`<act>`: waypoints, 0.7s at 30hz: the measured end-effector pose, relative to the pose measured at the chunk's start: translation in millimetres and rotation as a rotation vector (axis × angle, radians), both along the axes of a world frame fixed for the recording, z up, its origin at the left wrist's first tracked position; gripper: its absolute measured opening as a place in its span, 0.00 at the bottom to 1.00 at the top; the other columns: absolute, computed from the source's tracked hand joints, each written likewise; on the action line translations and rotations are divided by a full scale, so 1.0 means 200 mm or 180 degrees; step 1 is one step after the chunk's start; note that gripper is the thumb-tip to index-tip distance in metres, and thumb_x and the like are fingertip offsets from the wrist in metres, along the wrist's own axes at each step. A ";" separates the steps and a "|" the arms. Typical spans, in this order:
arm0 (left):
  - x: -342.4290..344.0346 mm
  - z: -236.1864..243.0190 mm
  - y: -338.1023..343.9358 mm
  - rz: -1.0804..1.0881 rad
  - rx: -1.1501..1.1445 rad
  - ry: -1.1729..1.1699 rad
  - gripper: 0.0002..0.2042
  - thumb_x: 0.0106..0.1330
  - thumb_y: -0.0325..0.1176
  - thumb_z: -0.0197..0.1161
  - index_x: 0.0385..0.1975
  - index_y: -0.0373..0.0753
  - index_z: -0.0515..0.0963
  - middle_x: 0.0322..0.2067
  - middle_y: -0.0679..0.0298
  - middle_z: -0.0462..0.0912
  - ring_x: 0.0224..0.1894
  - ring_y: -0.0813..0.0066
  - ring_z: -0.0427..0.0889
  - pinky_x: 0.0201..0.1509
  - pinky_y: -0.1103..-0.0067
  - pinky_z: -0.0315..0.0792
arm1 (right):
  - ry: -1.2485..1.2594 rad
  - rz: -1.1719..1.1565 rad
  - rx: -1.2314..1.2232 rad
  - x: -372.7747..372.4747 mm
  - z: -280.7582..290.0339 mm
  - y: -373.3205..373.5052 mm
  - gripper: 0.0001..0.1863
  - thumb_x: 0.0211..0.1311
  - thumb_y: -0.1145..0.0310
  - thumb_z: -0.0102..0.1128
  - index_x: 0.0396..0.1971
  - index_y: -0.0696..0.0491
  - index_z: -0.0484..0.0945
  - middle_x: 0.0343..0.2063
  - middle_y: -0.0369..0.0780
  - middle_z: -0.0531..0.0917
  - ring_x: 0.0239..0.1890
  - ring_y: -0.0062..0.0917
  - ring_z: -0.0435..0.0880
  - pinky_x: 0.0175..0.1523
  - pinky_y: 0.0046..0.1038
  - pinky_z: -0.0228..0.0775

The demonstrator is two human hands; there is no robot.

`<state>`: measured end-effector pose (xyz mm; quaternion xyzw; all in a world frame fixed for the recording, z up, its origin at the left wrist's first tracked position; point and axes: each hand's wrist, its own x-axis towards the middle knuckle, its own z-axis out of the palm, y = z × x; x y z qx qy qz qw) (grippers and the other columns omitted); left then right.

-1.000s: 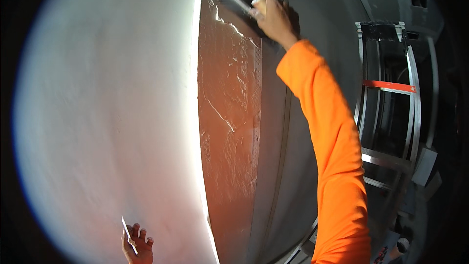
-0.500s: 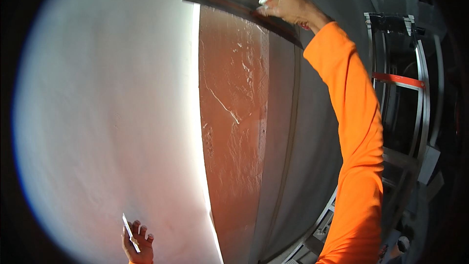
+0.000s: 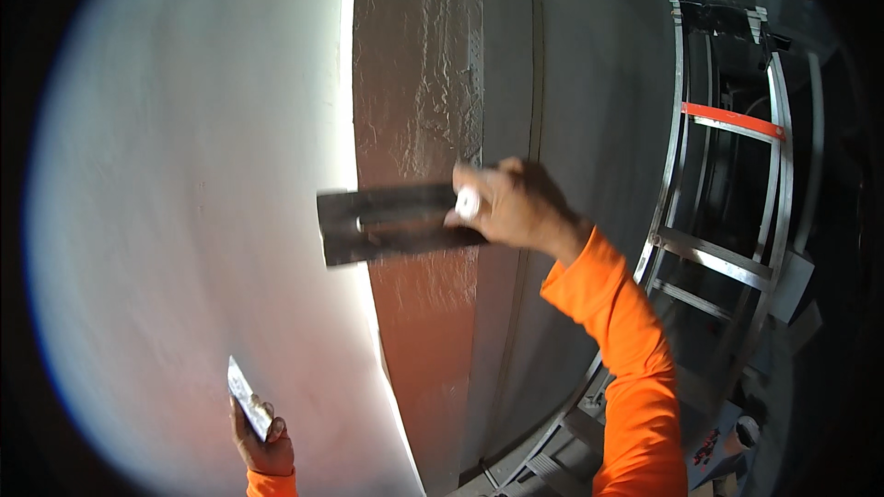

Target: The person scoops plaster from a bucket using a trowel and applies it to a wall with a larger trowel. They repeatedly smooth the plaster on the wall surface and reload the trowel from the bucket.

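Across a narrow reddish-brown wall strip point(image 3: 422, 350) lies a wide dark finishing trowel point(image 3: 396, 247), roughly level. My right hand point(image 3: 529, 207) is closed round its handle, whose white end shows by the thumb. The trowel's left end reaches past the bright corner edge point(image 3: 348, 83) over the pale wall point(image 3: 193, 175). Wet-looking ridges of plaster mark the strip above the trowel; below it the surface looks smoother. Low at the left, my left hand point(image 3: 265, 449) grips a small flat metallic blade point(image 3: 247, 398), like a putty knife, pointing up.
On the right stands a metal stepladder point(image 3: 714, 253) with a red-orange crossbar point(image 3: 732, 120). A grey wall panel point(image 3: 589, 110) with a vertical seam lies between strip and ladder. Low right, a white bucket-like container point(image 3: 742, 433) sits among other items.
My right hand has brought the trowel down the strip from the top to about mid-height, its face now turned more toward view. My left hand has risen slightly with its blade.
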<state>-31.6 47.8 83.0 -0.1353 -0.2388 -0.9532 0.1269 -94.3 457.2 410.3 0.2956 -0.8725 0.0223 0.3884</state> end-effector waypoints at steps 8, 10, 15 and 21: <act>0.24 0.14 0.36 -0.0268 -0.0457 -0.0769 0.17 0.77 0.36 0.58 0.62 0.44 0.72 0.47 0.69 0.85 0.43 0.77 0.86 0.38 0.77 0.83 | -0.1514 0.1330 -0.2495 0.15 -0.83 0.06 0.10 0.60 0.69 0.71 0.36 0.54 0.78 0.29 0.39 0.84 0.30 0.29 0.85 0.35 0.30 0.77; 0.30 0.17 0.47 -0.0706 -0.0554 -0.0757 0.19 0.76 0.35 0.57 0.64 0.41 0.70 0.50 0.68 0.85 0.45 0.75 0.86 0.39 0.76 0.83 | -0.2006 0.1827 -0.4450 0.20 -0.99 0.03 0.16 0.67 0.61 0.65 0.48 0.55 0.78 0.37 0.35 0.84 0.37 0.20 0.85 0.42 0.27 0.81; 0.39 0.21 0.67 -0.1961 -0.0539 -0.1037 0.16 0.74 0.32 0.61 0.59 0.40 0.73 0.42 0.69 0.84 0.41 0.79 0.86 0.37 0.78 0.83 | -0.2564 0.2219 -0.6226 0.31 -1.19 -0.03 0.17 0.75 0.61 0.55 0.55 0.56 0.76 0.40 0.38 0.84 0.39 0.26 0.86 0.46 0.31 0.82; 0.37 0.19 0.70 -0.2372 -0.0609 -0.1352 0.13 0.74 0.32 0.62 0.55 0.39 0.77 0.42 0.68 0.86 0.36 0.77 0.87 0.33 0.80 0.82 | -0.2123 0.1523 -0.6206 0.38 -1.27 -0.07 0.18 0.77 0.60 0.54 0.55 0.57 0.76 0.43 0.40 0.84 0.43 0.27 0.86 0.47 0.32 0.82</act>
